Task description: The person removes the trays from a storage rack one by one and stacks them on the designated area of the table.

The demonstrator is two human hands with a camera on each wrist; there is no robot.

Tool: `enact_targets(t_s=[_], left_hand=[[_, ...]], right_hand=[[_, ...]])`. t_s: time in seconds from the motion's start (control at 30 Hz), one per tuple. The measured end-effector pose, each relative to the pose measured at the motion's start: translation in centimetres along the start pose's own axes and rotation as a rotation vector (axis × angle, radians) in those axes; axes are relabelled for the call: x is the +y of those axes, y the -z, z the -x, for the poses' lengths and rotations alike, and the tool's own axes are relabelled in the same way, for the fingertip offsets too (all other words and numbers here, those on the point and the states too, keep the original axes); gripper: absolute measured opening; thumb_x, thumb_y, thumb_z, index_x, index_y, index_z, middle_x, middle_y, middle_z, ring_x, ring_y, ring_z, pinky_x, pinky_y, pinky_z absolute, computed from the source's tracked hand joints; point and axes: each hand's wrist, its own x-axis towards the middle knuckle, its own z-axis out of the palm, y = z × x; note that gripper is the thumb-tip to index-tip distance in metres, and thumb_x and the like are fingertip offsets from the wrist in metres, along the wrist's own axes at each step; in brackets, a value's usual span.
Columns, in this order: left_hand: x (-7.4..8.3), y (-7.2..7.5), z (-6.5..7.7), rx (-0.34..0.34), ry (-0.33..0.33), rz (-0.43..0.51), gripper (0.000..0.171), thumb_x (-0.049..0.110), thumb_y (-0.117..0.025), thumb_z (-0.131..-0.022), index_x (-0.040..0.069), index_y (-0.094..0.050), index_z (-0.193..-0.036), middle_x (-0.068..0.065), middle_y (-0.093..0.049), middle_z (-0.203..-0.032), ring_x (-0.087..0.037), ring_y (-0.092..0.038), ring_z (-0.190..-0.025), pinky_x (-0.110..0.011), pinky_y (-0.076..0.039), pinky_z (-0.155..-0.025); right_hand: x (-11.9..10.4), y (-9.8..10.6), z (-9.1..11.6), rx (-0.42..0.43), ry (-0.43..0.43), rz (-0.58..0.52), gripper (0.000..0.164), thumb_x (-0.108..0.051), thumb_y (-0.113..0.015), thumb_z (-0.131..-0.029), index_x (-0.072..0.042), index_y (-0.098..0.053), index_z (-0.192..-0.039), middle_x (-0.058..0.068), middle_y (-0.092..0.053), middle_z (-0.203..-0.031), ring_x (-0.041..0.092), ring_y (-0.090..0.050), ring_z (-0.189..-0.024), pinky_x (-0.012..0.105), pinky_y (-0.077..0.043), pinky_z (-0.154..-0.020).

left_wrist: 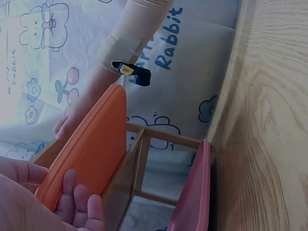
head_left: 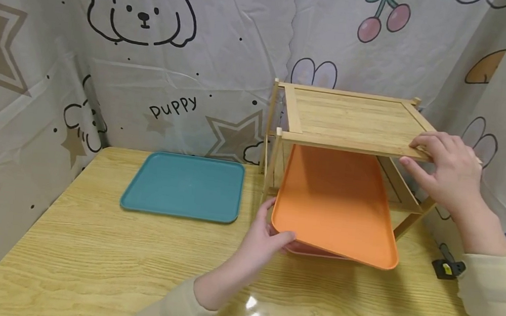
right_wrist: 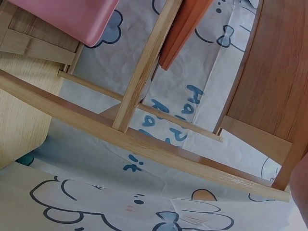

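A two-level wooden shelf rack (head_left: 348,119) stands on the table at the right. An orange tray (head_left: 335,201) lies partly in its middle level, with the near end sticking out and slightly askew. My left hand (head_left: 265,235) pinches that tray's near left corner, thumb on top and fingers underneath. On the rack's front right top corner, my right hand (head_left: 450,169) grips the board, fingers above and thumb at the front edge. Below the orange tray sits a pink tray (left_wrist: 195,192), mostly hidden in the head view. A teal tray (head_left: 183,187) lies flat on the table, left of the rack.
The wood-grain table (head_left: 110,261) extends in front of the rack and the teal tray. Patterned cloth (head_left: 227,48) hangs behind and at both sides. A small black device (head_left: 448,268) is by the right sleeve.
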Motion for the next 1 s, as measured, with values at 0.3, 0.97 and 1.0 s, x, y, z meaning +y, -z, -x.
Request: enact_targets(t_s=[0.3, 0.97, 1.0], left_hand=[[-0.2, 2.5, 1.1, -0.051, 0.002, -0.014, 0.075, 0.008, -0.061, -0.086, 0.022, -0.022, -0.148, -0.008, -0.064, -0.084, -0.016, -0.062, -0.071, -0.03, -0.05, -0.067], [-3.2, -4.0, 3.4, 0.187, -0.073, 0.396, 0.095, 0.008, -0.077, -0.077, 0.03, -0.012, -0.143, -0.009, -0.037, -0.134, -0.024, -0.06, -0.096, -0.038, -0.055, -0.073], [-3.2, -4.4, 3.3, 0.186, -0.074, 0.415, 0.092, 0.007, -0.077, -0.077, 0.029, -0.015, -0.141, -0.009, -0.038, -0.132, -0.025, -0.061, -0.095, -0.038, -0.055, -0.072]], right_hand=[[-0.1, 0.0, 0.0, 0.012, 0.004, -0.004, 0.047, -0.051, -0.059, -0.087, -0.008, -0.057, -0.106, 0.016, -0.056, -0.116, 0.042, -0.046, -0.106, 0.058, -0.032, -0.08], [0.0, -0.2, 0.0, 0.022, 0.015, -0.008, 0.057, -0.059, -0.052, -0.088, -0.006, -0.057, -0.106, 0.017, -0.056, -0.117, 0.041, -0.045, -0.105, 0.057, -0.031, -0.079], [0.0, -0.2, 0.0, 0.021, 0.016, -0.007, 0.056, -0.059, -0.053, -0.088, -0.006, -0.057, -0.106, 0.018, -0.056, -0.117, 0.041, -0.045, -0.105, 0.057, -0.031, -0.078]])
